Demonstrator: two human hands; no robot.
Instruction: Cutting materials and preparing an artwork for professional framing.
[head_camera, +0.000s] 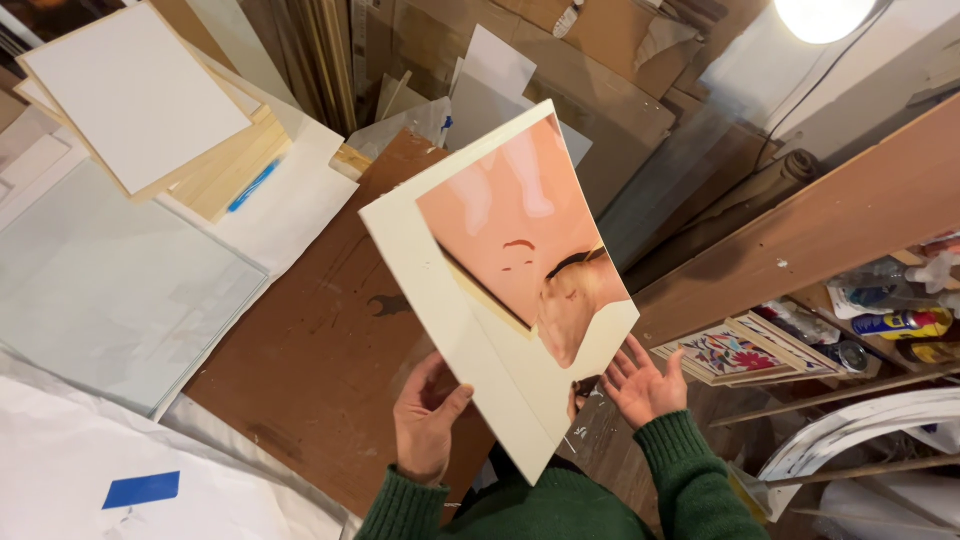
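I hold a cream-white matted picture (455, 300) tilted up in front of me; its glossy pane reflects an orange-pink image. My left hand (425, 420) grips the lower left edge, thumb on the front. My right hand (640, 380) is flat and spread against the lower right edge, supporting it from the side. Both sleeves are dark green.
A brown board (310, 370) lies on the bench under the picture. A glass sheet (100, 290) and white paper with blue tape (141, 489) lie at left. Stacked white panels (140, 95) sit at top left. A wooden shelf (800, 240) with spray cans and a patterned frame (735, 352) stands at right.
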